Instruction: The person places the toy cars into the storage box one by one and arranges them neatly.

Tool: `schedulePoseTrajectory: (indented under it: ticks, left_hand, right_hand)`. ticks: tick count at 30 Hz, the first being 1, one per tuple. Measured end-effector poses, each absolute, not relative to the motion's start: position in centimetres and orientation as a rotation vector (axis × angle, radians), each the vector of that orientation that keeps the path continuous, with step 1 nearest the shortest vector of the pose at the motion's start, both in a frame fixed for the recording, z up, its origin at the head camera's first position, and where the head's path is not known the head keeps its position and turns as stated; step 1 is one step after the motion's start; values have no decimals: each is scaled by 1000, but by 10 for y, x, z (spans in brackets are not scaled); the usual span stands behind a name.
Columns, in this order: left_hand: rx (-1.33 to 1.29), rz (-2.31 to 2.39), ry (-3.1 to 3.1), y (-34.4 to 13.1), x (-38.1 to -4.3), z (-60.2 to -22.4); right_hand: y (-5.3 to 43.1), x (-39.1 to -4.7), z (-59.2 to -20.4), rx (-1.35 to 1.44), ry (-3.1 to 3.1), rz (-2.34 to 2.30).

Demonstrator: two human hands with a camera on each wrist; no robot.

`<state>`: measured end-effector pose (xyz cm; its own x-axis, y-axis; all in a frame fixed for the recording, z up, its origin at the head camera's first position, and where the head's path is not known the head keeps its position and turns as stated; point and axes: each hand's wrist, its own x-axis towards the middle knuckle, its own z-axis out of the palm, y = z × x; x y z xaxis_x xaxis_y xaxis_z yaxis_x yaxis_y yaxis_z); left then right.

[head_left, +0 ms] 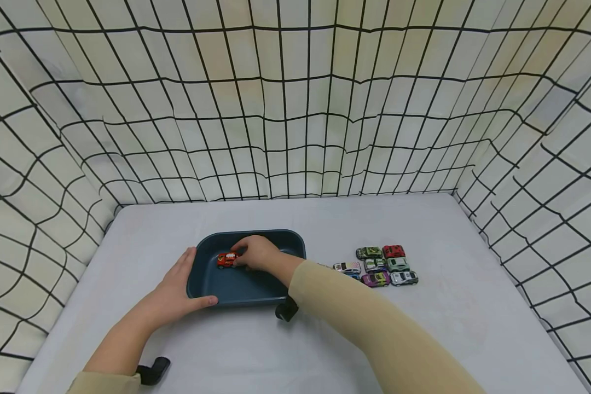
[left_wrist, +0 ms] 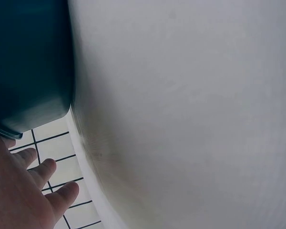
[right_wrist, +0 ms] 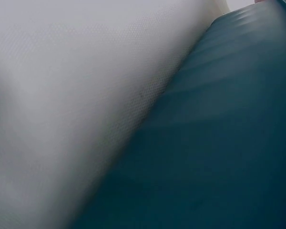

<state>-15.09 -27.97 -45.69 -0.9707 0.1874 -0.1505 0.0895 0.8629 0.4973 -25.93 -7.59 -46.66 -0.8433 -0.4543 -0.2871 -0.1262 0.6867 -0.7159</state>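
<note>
A dark blue rectangular tray [head_left: 246,285] sits on the white table; its outer wall fills much of the right wrist view and the upper left of the left wrist view. Inside it, toward the left end, is a red toy car [head_left: 225,260]. My right hand [head_left: 260,253] reaches over the tray's right side and pinches this car between thumb and fingers. Along the left rim lies my left hand [head_left: 169,294], fingers extended against the outside and thumb at the front left corner. The right hand's fingers are out of sight in the right wrist view.
To the right of the tray, several toy cars stand grouped, among them a green one [head_left: 369,252], a red one [head_left: 393,251], a purple one [head_left: 376,279] and a silver one [head_left: 404,278]. My right sleeve partly covers the group's left edge. Black-gridded white curtains [head_left: 295,131] enclose the table.
</note>
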Motion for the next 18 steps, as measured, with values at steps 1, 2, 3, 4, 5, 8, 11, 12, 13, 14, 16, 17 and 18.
schedulePoseTrajectory:
  ticks: [1, 2, 3, 4, 5, 8, 11, 12, 13, 14, 16, 17, 18]
  left_hand:
    - [217, 746, 2844, -279, -151, -457]
    - [219, 746, 2844, -279, -152, -458]
    - [219, 744, 2846, -278, -152, -458]
    - [218, 743, 2848, -278, -152, -458]
    - [217, 738, 2851, -278, -152, -458]
    - [218, 720, 2866, -277, -152, -458]
    - [236, 715, 2880, -276, -152, -458]
    - [245, 712, 2885, -276, -152, -458]
    - [248, 708, 2887, -276, -152, -458]
    - [249, 704, 2889, -277, -152, -458]
    - [250, 690, 2893, -278, -152, -460]
    - [249, 685, 2894, -279, -153, -461]
    - [245, 680, 2894, -279, -153, -462]
  right_hand:
    - [-75, -259, -466, -448, 2453, -997]
    - [-74, -259, -466, -446, 2456, -997]
    - [-73, -259, -465, -446, 2458, -996]
    - [-73, -259, -465, -449, 2456, -999]
    - [-72, -258, -464, -455, 2454, -1002]
    - [-70, -257, -463, -468, 2450, -1009]
    - [-67, -256, -461, -465, 2460, -1014]
    - [-67, -256, -460, -455, 2460, -1019]
    - [-66, -256, -459, -448, 2456, -1030]
    - [-66, -255, -458, -445, 2452, -1038]
    - [-64, -255, -456, -440, 2436, -1063]
    - [-64, -255, -454, -435, 2429, -1072]
    - [-63, -255, -453, -437, 2425, -1077]
